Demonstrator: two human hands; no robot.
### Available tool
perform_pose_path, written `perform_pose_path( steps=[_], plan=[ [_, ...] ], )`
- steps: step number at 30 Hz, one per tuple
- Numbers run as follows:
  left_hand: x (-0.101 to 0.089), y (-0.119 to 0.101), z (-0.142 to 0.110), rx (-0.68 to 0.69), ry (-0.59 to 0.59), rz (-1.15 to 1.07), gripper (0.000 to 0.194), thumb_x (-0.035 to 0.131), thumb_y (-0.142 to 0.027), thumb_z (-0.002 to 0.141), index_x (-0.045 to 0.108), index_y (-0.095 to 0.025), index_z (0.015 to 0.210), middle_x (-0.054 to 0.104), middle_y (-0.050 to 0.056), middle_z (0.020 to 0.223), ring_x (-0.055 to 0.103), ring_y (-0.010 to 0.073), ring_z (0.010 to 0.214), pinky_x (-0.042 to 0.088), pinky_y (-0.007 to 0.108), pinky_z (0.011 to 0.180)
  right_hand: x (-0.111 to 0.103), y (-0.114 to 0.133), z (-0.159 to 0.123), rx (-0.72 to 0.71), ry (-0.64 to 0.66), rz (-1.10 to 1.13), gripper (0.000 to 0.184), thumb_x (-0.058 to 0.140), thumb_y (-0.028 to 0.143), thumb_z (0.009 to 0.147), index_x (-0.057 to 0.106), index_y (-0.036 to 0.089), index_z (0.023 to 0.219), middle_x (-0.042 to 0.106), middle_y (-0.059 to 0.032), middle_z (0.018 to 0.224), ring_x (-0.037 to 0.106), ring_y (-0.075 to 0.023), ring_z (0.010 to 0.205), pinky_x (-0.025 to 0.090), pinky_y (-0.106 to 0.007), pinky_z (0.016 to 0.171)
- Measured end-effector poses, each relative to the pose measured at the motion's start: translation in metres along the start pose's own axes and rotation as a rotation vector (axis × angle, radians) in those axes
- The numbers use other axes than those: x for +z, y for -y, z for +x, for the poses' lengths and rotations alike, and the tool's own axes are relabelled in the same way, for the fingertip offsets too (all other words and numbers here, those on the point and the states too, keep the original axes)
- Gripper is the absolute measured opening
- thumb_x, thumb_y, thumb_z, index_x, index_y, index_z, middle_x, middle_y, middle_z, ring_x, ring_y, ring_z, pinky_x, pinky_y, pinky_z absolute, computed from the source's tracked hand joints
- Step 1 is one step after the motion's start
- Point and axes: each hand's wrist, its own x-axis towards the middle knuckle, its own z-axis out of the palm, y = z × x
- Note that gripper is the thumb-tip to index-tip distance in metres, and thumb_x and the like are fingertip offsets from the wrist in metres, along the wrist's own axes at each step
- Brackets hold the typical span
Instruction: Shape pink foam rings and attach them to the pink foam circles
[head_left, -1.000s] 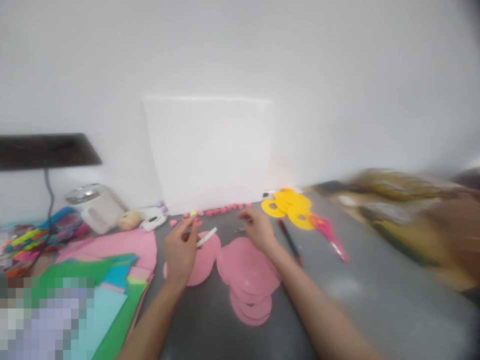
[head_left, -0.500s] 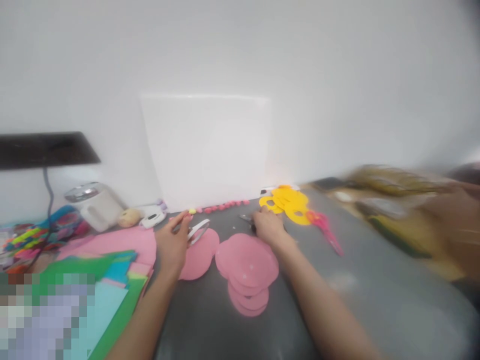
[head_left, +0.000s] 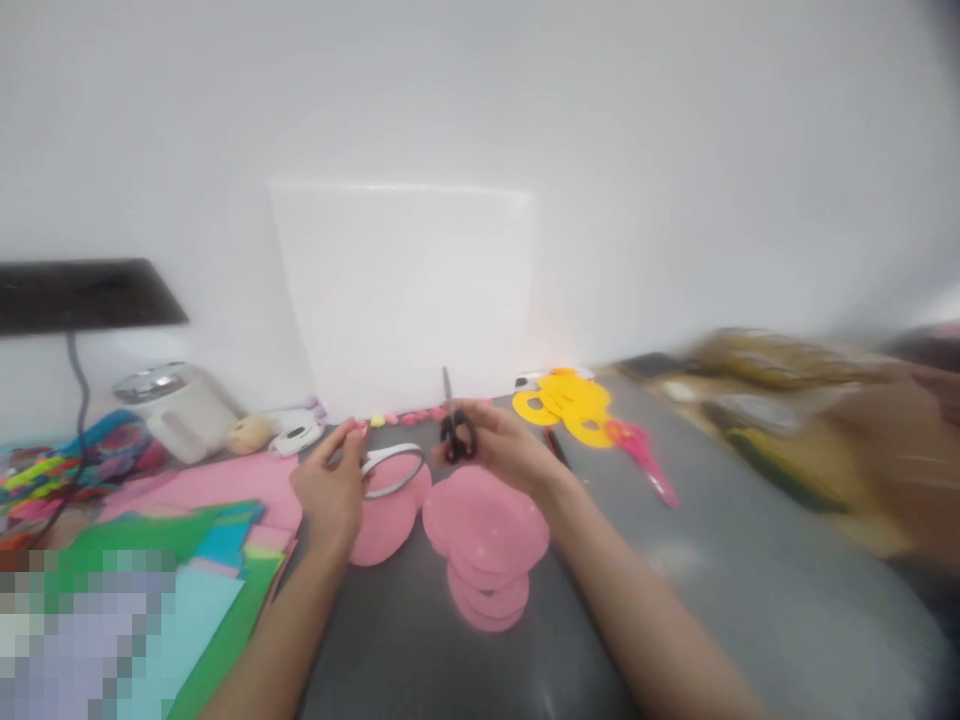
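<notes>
My left hand point(head_left: 330, 485) is closed on a thin white ring point(head_left: 394, 450) that looks like a roll of tape. A small pink bit shows at its fingertips. My right hand point(head_left: 499, 440) grips a pair of scissors point(head_left: 457, 437) by the black handles, blades pointing up. Beneath the ring lie pink paper rounds point(head_left: 382, 535). A fanned pile of pink paper circles point(head_left: 487, 540) sits on the dark table point(head_left: 390, 640) just below my right hand.
Yellow paper rings point(head_left: 574, 400) and pink scissors point(head_left: 641, 460) lie to the right. Coloured sheets point(head_left: 217, 600) are stacked at the left, near a white appliance point(head_left: 191, 415). A white board point(head_left: 405, 290) stands at the wall. Small pink pieces point(head_left: 420, 416) line its foot.
My right hand has lifted the black-handled scissors from the table and brought them left, blades upward. My left hand still holds the white ring, which has shifted slightly.
</notes>
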Motion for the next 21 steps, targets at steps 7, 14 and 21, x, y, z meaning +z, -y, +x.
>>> perform_pose_path(
  steps=[7,14,21],
  plan=[
    [-0.003,0.008,0.001,0.194,-0.094,0.1,0.048,0.058,-0.045,0.073,0.066,-0.017,0.111,0.066,0.004,0.067,0.06,0.0145,0.055,0.053,0.025,0.049,0.035,-0.004,-0.012,0.213,0.538,0.345,0.056,0.068,0.057,0.066,0.056,0.013,0.098,0.059,-0.0018,0.07,0.061,-0.0137,0.063,0.051,-0.032,0.069],
    [0.0,0.009,0.0,0.224,-0.159,0.152,0.043,0.058,-0.044,0.074,0.068,-0.018,0.106,0.067,0.004,0.069,0.061,0.0138,0.052,0.051,0.022,0.044,0.043,-0.006,-0.015,0.312,0.705,0.355,0.068,0.076,0.062,0.046,0.054,0.012,0.087,0.059,-0.0029,0.072,0.061,-0.0171,0.071,0.049,-0.036,0.074],
    [0.001,0.002,-0.004,0.204,-0.167,0.13,0.041,0.059,-0.04,0.074,0.069,-0.017,0.105,0.064,0.001,0.061,0.059,0.0128,0.049,0.051,0.022,0.044,0.049,-0.022,-0.011,0.301,0.562,0.336,0.065,0.062,0.071,0.059,0.055,0.012,0.086,0.056,-0.0009,0.066,0.056,-0.012,0.06,0.046,-0.03,0.063]
  ],
)
